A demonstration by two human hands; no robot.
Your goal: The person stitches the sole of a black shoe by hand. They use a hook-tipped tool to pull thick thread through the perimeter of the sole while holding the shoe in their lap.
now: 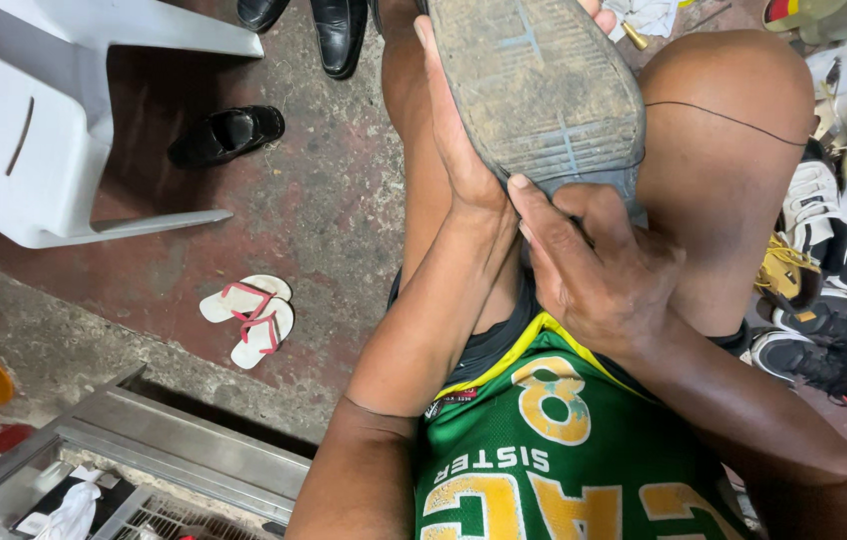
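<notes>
Here the shoe [542, 90] is held sole-up between the person's bare knees, its worn, dirty tread facing the camera and its heel end nearest the body. The left hand [459, 140] lies flat along the left edge of the sole, fingers stretched up toward the toe, its grip pressed against the side rather than curled shut. The right hand [599, 265] wraps the heel from below, its thumb [536, 212] on the sole's rim; that grip is clenched on the shoe. Judging by its thick rubber sole, the shoe looks stiff underfoot, fairly light and not fragile, and the gritty tread should not slip; the heel and the sole's edges seem the firmest places to hold. Both forearms angle in from the green and yellow jersey [554, 450]. A thin dark thread [724, 117] crosses the right knee. White sandals [252, 318] lie on the concrete floor [324, 200], near a white plastic chair [64, 110].
</notes>
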